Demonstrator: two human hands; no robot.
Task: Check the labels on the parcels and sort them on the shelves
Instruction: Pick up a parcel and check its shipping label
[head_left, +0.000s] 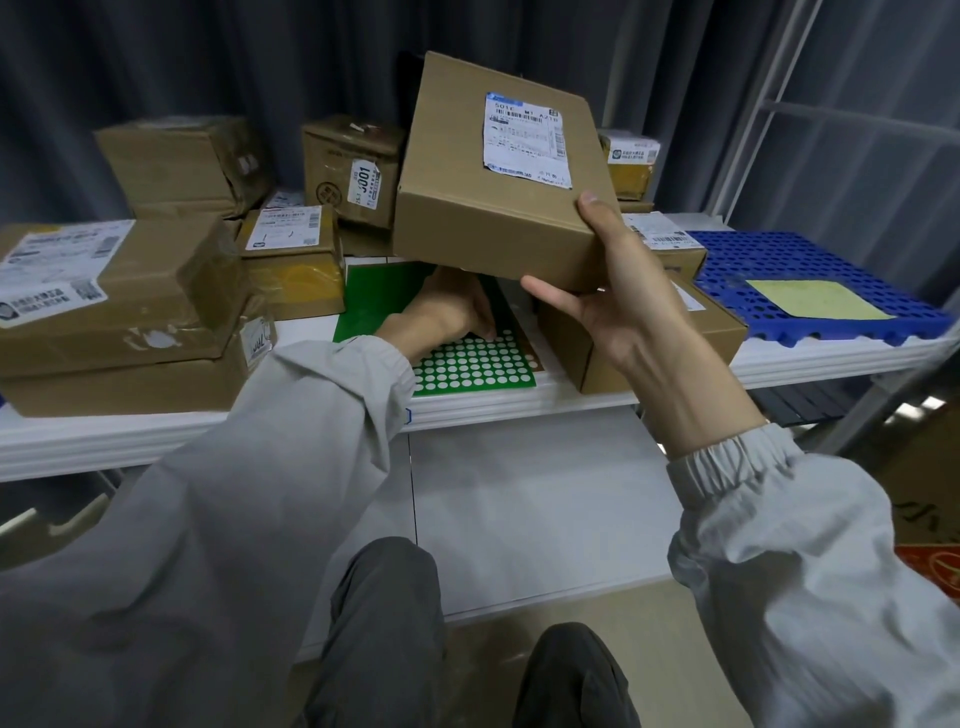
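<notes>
Cardboard fills most of what my head camera sees. My right hand (618, 306) grips a flat brown cardboard parcel (498, 176) by its near right corner, thumb on the top face and fingers curled under the edge, holding it tilted in the air above the white shelf (156, 441). Its white shipping label (524, 137) faces me, printed with barcodes and small text.

My left hand (447, 312) is lower down, partly hidden beneath the raised parcel, with its fingers resting on a green sheet of white round stickers (467, 364) that lies flat on the shelf. I cannot tell whether those fingers pinch anything.

To the left, a large taped brown box with white labels (104, 291) sits on top of another box. Behind it stand a dented brown carton (176, 166), a small box with yellow tape (291, 260), and an upright box marked 001 (353, 171). Just right of the sticker sheet, a plain brown box (649, 338) rests at the shelf edge, touching my right wrist in the view. Further right, a blue perforated plastic pallet (810, 291) carries a pale yellow sheet (815, 299). Grey curtains (156, 62) hang behind everything. My grey sleeves and dark trousers show below.
</notes>
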